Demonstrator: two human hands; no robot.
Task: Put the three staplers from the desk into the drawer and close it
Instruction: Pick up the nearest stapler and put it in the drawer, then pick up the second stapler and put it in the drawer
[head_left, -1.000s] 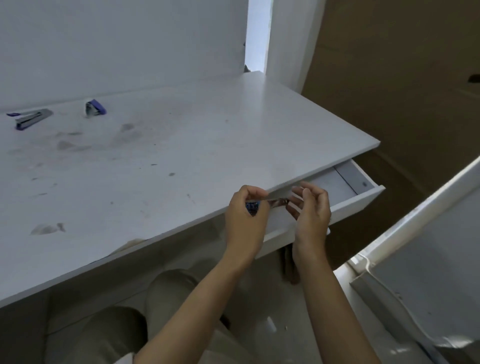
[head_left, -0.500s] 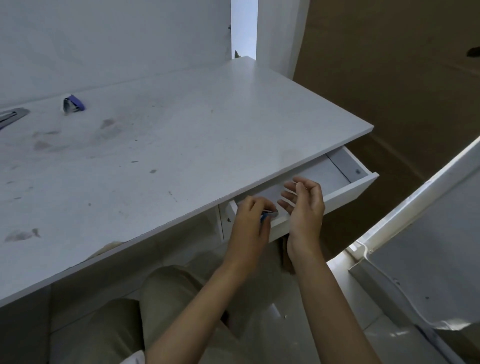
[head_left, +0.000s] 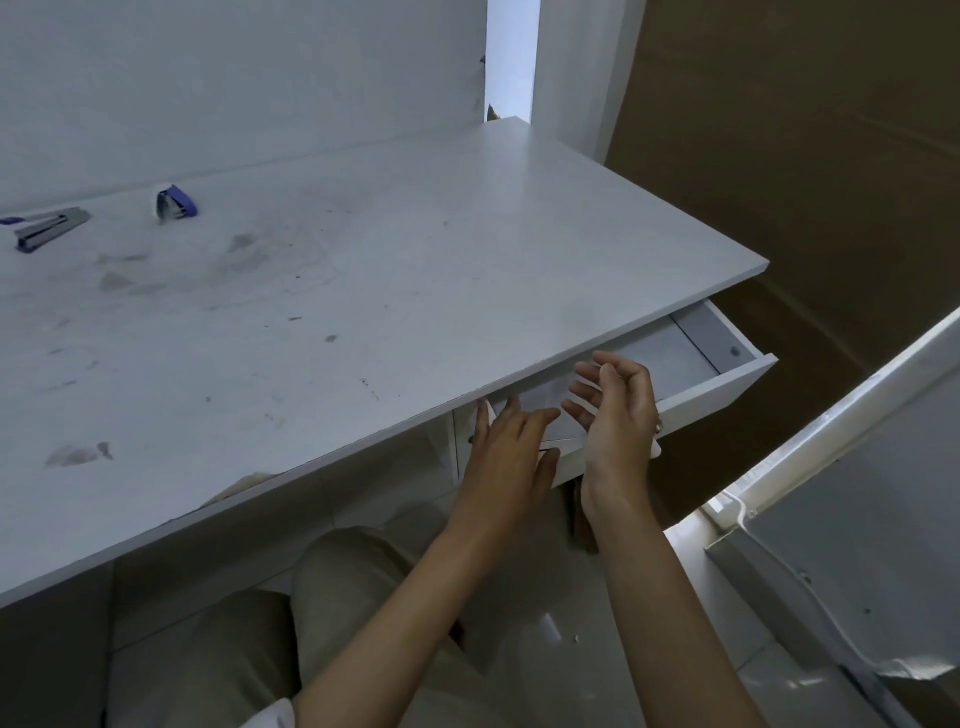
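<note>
The white drawer (head_left: 727, 379) stands pulled out under the desk's right front edge. My left hand (head_left: 506, 447) reaches flat into its left part, fingers spread, fingertips hidden under the desktop, nothing visible in it. My right hand (head_left: 615, 410) hovers over the drawer's front wall, fingers apart and empty. The stapler I held earlier is out of sight. Two staplers lie on the desk (head_left: 363, 270) at the far left: a grey and blue one (head_left: 47, 228) on its side and a small blue one (head_left: 176, 202).
A wall runs behind the desk. Brown cardboard stands to the right of the drawer. A white panel with a cable (head_left: 831, 493) leans at the right. My knees (head_left: 270, 623) are under the desk's front edge.
My left hand has let go of the small blue stapler and gone deeper into the drawer with open fingers. My right hand has opened wider above the drawer front.
</note>
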